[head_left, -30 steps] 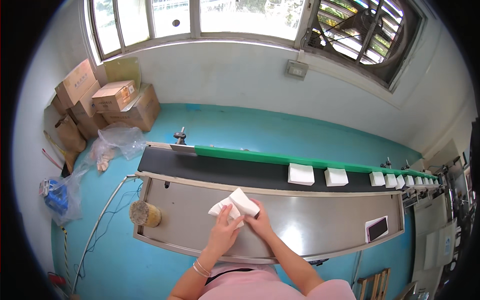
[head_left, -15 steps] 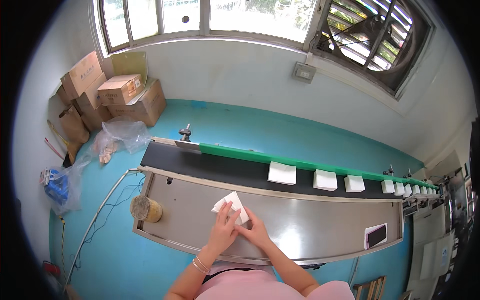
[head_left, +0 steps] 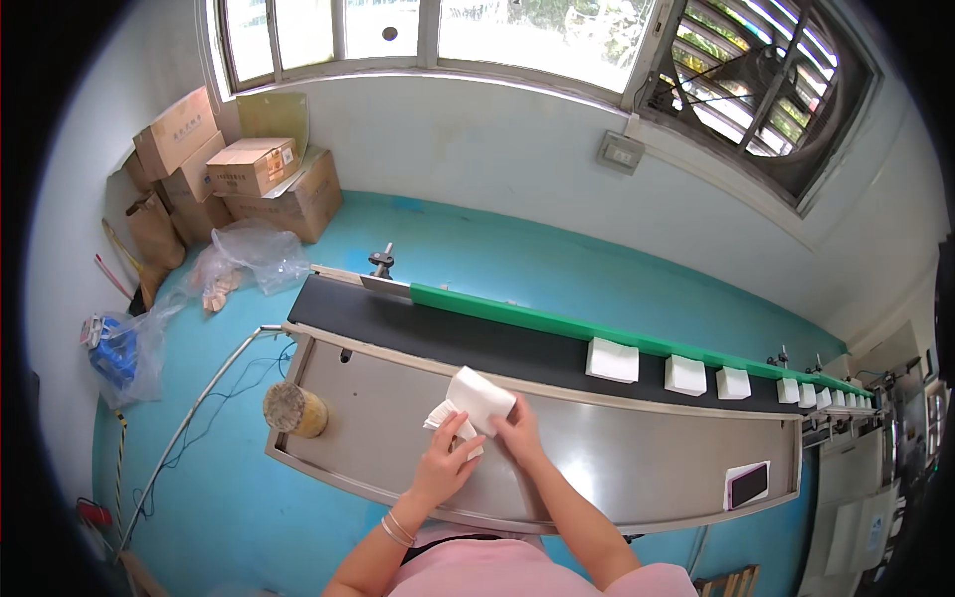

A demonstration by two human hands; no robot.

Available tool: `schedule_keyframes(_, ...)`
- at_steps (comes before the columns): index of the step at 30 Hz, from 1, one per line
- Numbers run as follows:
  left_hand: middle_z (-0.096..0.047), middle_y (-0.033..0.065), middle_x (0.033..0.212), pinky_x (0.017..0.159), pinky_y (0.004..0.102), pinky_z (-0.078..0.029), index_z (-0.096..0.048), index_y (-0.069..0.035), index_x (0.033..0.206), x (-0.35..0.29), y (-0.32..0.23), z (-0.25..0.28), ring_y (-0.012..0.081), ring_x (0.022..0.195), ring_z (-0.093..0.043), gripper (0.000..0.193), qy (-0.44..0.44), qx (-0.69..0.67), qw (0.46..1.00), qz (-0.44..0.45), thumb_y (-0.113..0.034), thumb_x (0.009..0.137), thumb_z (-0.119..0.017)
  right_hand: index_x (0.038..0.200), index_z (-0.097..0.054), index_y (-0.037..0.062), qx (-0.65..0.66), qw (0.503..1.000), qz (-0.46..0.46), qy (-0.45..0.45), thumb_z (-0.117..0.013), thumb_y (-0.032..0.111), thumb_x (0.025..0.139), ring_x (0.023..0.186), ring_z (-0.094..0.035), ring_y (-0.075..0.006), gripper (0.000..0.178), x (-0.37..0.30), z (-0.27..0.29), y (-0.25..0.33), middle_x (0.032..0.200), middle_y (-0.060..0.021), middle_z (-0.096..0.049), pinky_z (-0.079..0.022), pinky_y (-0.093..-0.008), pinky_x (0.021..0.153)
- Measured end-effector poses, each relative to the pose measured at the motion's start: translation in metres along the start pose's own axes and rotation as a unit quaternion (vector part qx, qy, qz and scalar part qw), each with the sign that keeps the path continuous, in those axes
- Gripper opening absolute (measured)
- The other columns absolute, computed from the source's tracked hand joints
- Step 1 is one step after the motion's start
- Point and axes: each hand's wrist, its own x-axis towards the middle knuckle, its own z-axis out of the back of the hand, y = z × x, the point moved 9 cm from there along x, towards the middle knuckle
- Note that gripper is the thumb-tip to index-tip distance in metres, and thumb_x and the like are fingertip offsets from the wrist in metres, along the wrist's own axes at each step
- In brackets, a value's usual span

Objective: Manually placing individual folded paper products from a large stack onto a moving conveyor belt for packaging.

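Note:
Over the steel worktop (head_left: pixel 637 458), my two hands have hold of white folded paper that looks like napkins. My left hand (head_left: pixel 445 470) is closed on a smaller, fanned bunch of the paper (head_left: pixel 441 412), its folded edges spread at the left. Thumb and fingers of my right hand (head_left: pixel 519 433) grip the right edge of a larger flat paper stack (head_left: pixel 481 396), which stands tilted just beyond the left fingers. The two portions overlap; whether they are fully apart I cannot tell.
Beyond the worktop runs a black conveyor belt (head_left: pixel 468 340) with a green guide rail (head_left: pixel 527 313). Several white paper stacks (head_left: pixel 612 361) ride on it toward the right. A yellowish cylinder (head_left: pixel 295 410) stands at the worktop's left, a phone (head_left: pixel 748 486) at its right. Cardboard boxes (head_left: pixel 254 166) are piled far left.
My right hand has risen and moved right, now gripping the flat portion, which has opened away from the fanned bunch. The stacks on the belt have shifted right.

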Motion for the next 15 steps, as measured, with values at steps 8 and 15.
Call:
schedule_keyframes(8,-0.041,0.0171,0.132,0.087,0.0391,-0.049,-0.065,-0.01,0.106,-0.004,-0.004,0.007,0.0371,0.125,-0.038,0.035,-0.023,0.017,0.999,-0.018,-0.007,0.071,-0.073,0.129,-0.04,0.0005,0.085,0.954,-0.039,-0.286,-0.059,0.006,0.084,0.105,-0.052,-0.017,0.049,0.062,0.107,0.016,0.124,-0.0127,-0.051,-0.044,-0.0299,0.087)
schedule_keyframes(15,-0.04,0.0174,0.133,0.09,0.0415,-0.047,-0.064,-0.008,0.106,0.001,-0.004,0.009,0.0388,0.124,-0.038,0.033,-0.02,0.026,0.999,-0.002,-0.011,0.074,-0.071,0.141,-0.024,0.0059,-0.156,0.975,0.142,0.073,-0.067,0.011,0.076,0.121,-0.045,-0.0277,0.078,-0.056,-0.037,0.016,0.131,-0.0121,-0.043,-0.037,-0.0386,0.099)
